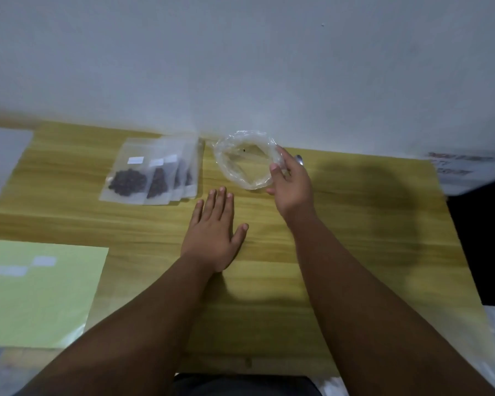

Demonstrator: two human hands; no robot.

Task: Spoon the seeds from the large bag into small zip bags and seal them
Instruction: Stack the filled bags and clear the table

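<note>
My right hand (pixel 290 185) pinches the bag (pixel 240 167) by its rim; my left hand (pixel 213 232) lies flat, empty, on the table (pixel 355 230).

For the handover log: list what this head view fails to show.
Head view:
- Likely spoon: only a shiny tip shows behind the right hand holding the large bag.
- Small zip bags: overlapping, so count and seals unclear.
- Printed paper, right edge: blurred, cut off, unreadable.
</note>
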